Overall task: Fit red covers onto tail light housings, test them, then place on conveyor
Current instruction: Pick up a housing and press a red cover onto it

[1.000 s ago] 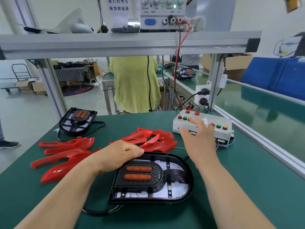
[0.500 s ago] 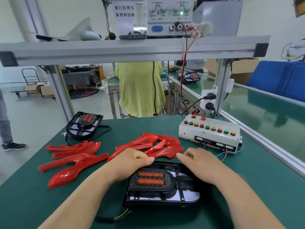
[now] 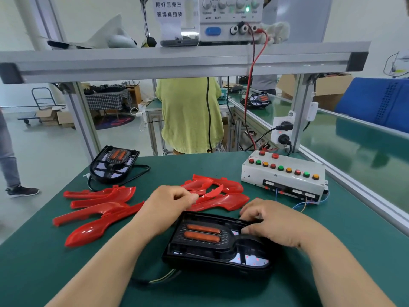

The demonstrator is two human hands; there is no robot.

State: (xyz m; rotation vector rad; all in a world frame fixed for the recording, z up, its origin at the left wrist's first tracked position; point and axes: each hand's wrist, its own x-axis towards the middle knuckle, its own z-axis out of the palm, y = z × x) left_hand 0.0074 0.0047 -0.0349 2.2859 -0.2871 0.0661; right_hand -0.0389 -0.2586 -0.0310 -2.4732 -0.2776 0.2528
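My right hand [image 3: 272, 222] is curling over the far rim of the housing [image 3: 205, 242] lying on the table [image 3: 44, 262] | my left hand [image 3: 170, 202] is curling beside the red covers [image 3: 223, 201], and I cannot tell whether it is holding one

pale floor [image 3: 55, 151]; aluminium shelf frame [image 3: 177, 63]; white walls [image 3: 77, 18]

Desk [image 3: 332, 251] plain dark green. Covers [image 3: 97, 209] glossy red throughout; housing [image 3: 212, 251] black, with two orange bars [image 3: 202, 237] in a dotted black grille [image 3: 182, 229] and red specks on its pale inner panel [image 3: 250, 260]. Control box [image 3: 285, 178] white, button row [image 3: 280, 167] repeating red, green, amber; shirt [image 3: 188, 116] behind, yellow-green.
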